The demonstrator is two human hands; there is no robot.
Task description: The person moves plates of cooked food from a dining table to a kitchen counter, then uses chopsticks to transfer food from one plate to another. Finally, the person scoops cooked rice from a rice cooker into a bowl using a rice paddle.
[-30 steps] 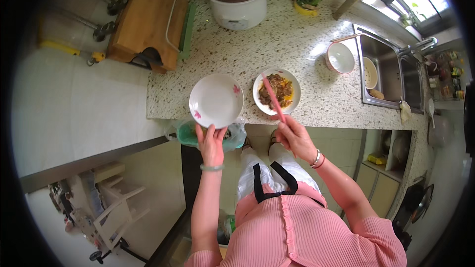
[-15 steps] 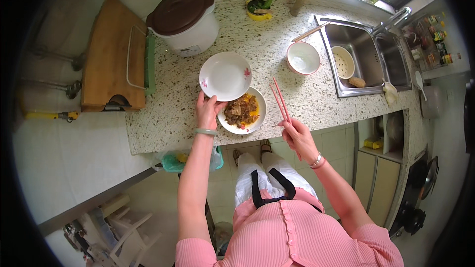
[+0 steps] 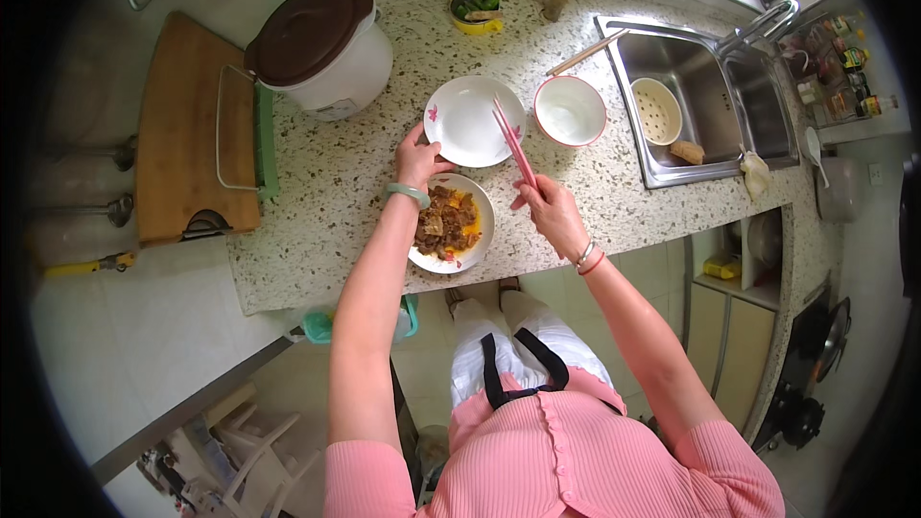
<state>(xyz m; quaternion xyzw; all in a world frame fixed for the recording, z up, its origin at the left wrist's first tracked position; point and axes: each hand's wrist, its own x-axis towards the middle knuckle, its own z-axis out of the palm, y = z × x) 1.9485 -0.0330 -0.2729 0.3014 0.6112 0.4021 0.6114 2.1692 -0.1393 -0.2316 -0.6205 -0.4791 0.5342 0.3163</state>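
My left hand (image 3: 420, 161) grips the near left rim of a white plate (image 3: 465, 125) with pink flowers; nothing lies on it. Just nearer to me, a second white plate (image 3: 486, 230) holds brown chunks of food (image 3: 445, 223) in orange sauce. In my right hand (image 3: 554, 213) is a pair of pink chopsticks (image 3: 518, 152), pointing away from me, their tips over the right part of the flowered plate. A white bowl with a red rim (image 3: 570, 111) stands on the counter right of that plate.
A white cooker with a brown lid (image 3: 326, 48) and a wooden cutting board (image 3: 192, 134) are at left. Behind stands a yellow bowl (image 3: 475, 25) with greens. Wooden chopsticks (image 3: 587, 53) lean by the steel sink (image 3: 705, 67), which holds a cream strainer (image 3: 656, 111).
My left hand has moved the flowered plate to the right, off the edge of the food plate and closer to the bowl. My right hand has brought the chopsticks left, over the flowered plate.
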